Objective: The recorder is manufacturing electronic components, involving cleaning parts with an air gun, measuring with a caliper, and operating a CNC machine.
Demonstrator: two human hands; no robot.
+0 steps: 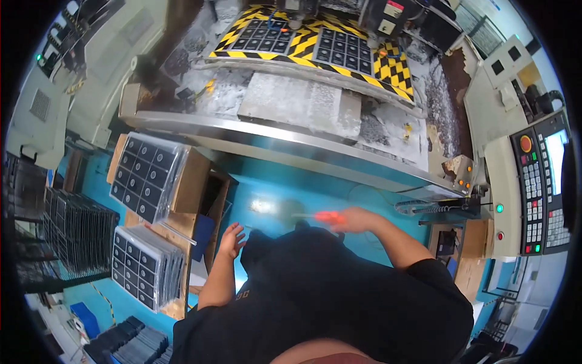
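In front of my body, my right hand (359, 220) is closed round an orange-handled tool (327, 216). A thin pale shaft points left from its handle; motion blur hides the tip, so I cannot make out its exact kind. My left hand (231, 241) is held out at my left side, fingers apart and nothing in it. The nearest things to it are the wooden stand and a stack of sheets (148, 267) printed with dark squares and rings. Both hands are over the turquoise floor, apart from the machine.
Ahead stands a machine with a metal front rail (291, 134) and a yellow-black striped bed carrying two dark gridded panels (262, 37) (344, 48). A control panel (536, 188) is at the right. Another sheet stack (145, 176) and black racks (79, 230) stand left.
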